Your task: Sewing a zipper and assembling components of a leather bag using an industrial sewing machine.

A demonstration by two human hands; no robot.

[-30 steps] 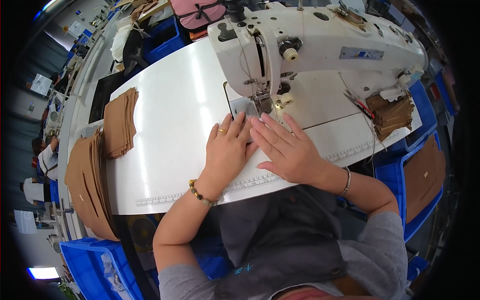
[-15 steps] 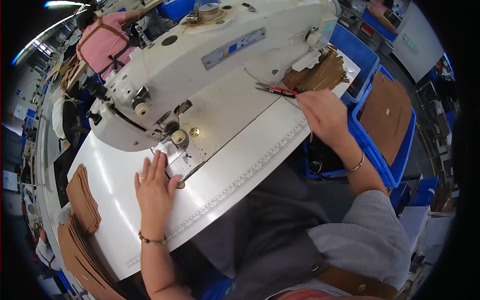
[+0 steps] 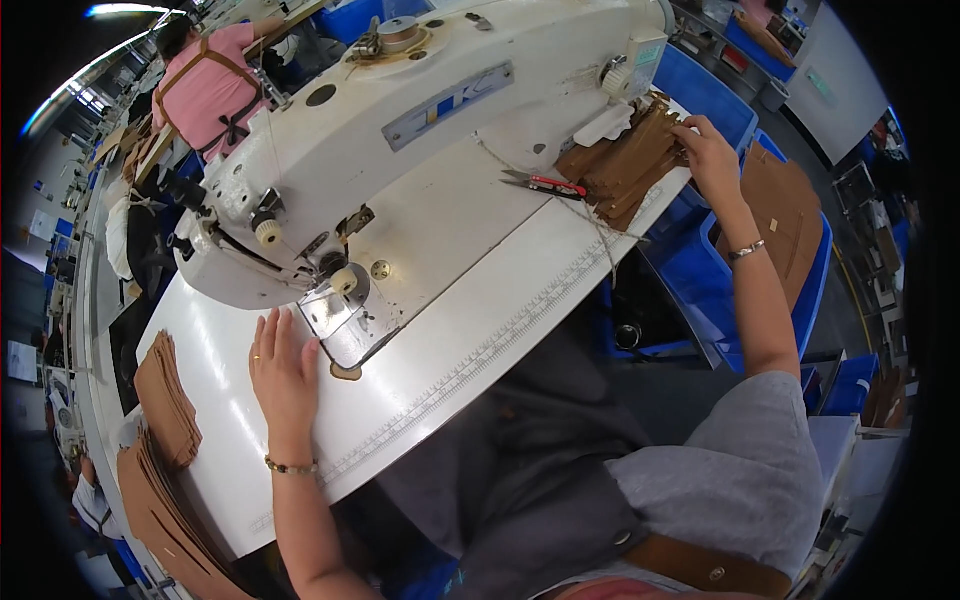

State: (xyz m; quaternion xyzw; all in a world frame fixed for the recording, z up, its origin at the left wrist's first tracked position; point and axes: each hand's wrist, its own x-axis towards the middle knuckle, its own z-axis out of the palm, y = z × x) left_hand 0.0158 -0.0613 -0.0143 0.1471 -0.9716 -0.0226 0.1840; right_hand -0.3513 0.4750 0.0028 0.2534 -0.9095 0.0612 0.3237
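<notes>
My left hand (image 3: 284,372) lies flat on the white table of a sewing machine (image 3: 440,110), fingers stretched, just left of the metal needle plate (image 3: 335,318); nothing is in it. At the right end of the table, my right hand (image 3: 714,165) reaches the edge of a pile of narrow brown pieces (image 3: 640,150). Its thumb and fingertips pinch one at the pile's side. Thread snips with red handles (image 3: 548,185) rest left of that pile, blades pointing left. Close by, a thin pale cord (image 3: 606,240) trails over the table's front edge.
Stacks of brown panels (image 3: 168,400) stand at the table's left end. Blue crates (image 3: 815,290) on the right hold larger brown panels (image 3: 785,220). A printed ruler (image 3: 480,355) runs along the front edge. Another person in pink (image 3: 210,95) works beyond the machine.
My right hand has moved from beside the snips' handles, right and away from me, to the brown pile. My left hand has slid slightly left, away from the needle plate.
</notes>
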